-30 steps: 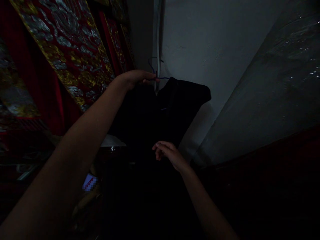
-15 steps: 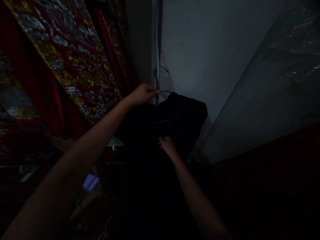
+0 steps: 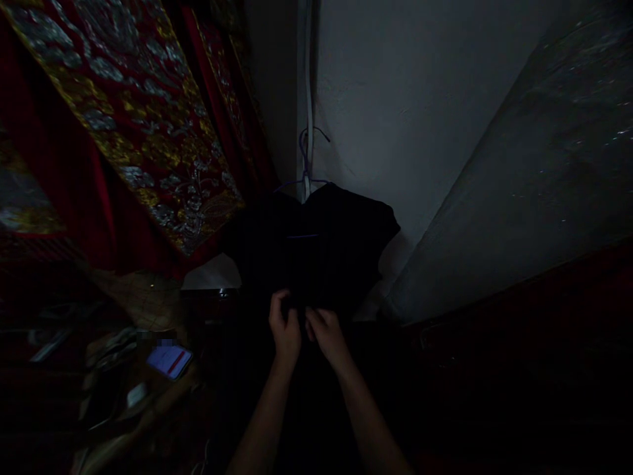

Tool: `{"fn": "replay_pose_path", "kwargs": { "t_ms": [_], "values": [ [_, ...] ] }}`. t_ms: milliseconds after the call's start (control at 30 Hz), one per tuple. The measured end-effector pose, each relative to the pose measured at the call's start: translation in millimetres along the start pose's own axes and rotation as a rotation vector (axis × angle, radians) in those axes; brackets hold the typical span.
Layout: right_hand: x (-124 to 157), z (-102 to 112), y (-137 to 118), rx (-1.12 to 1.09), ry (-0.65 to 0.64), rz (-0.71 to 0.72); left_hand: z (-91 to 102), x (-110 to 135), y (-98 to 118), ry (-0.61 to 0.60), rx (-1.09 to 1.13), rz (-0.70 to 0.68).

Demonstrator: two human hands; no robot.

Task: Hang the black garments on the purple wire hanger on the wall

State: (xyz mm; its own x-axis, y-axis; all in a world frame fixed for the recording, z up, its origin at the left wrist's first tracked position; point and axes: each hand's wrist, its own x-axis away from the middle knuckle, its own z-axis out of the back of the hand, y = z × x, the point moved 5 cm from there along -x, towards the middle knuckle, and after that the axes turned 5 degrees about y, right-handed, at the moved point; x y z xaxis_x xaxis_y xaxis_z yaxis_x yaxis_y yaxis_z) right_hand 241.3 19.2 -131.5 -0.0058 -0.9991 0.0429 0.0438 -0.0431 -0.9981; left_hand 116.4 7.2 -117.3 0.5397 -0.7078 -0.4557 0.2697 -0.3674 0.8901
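A black garment (image 3: 336,244) hangs on a purple wire hanger (image 3: 305,158) hooked at a pale wall corner. My left hand (image 3: 285,328) and my right hand (image 3: 324,332) are side by side at the garment's front, below the collar. Both have their fingers curled and pinched into the dark cloth. The room is very dim, so what exactly the fingers grip is hard to see.
Red hangings with gold and silver embroidery (image 3: 143,132) fill the left. A lit phone (image 3: 169,360) lies among cluttered items on a low surface at lower left. A grey slanted panel (image 3: 519,185) stands at the right, with a white cable (image 3: 308,79) running down the corner.
My left hand let go of the hanger top and dropped to the garment's front beside my right hand. The garment now hangs by the hanger alone.
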Motion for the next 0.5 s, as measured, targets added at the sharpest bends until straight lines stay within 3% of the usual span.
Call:
{"fn": "replay_pose_path", "kwargs": {
  "t_ms": [100, 167, 233, 400, 500],
  "values": [
    [0, 2, -8, -0.023, 0.001, 0.01, -13.4, 20, -36, -0.226, 0.019, 0.178],
    [2, 4, -12, -0.035, 0.011, 0.021, -17.8, 17, -34, -0.389, 0.026, 0.162],
    [5, 4, -15, -0.06, -0.025, 0.027, -16.5, 8, -21, -0.474, 0.018, 0.111],
    [0, 5, -33, -0.155, -0.068, -0.011, -12.9, 3, 0, -0.47, -0.016, 0.035],
    [-22, 13, -76, -0.223, -0.022, 0.034, -16.8, 9, -7, -0.449, -0.058, 0.012]
  ]
}}
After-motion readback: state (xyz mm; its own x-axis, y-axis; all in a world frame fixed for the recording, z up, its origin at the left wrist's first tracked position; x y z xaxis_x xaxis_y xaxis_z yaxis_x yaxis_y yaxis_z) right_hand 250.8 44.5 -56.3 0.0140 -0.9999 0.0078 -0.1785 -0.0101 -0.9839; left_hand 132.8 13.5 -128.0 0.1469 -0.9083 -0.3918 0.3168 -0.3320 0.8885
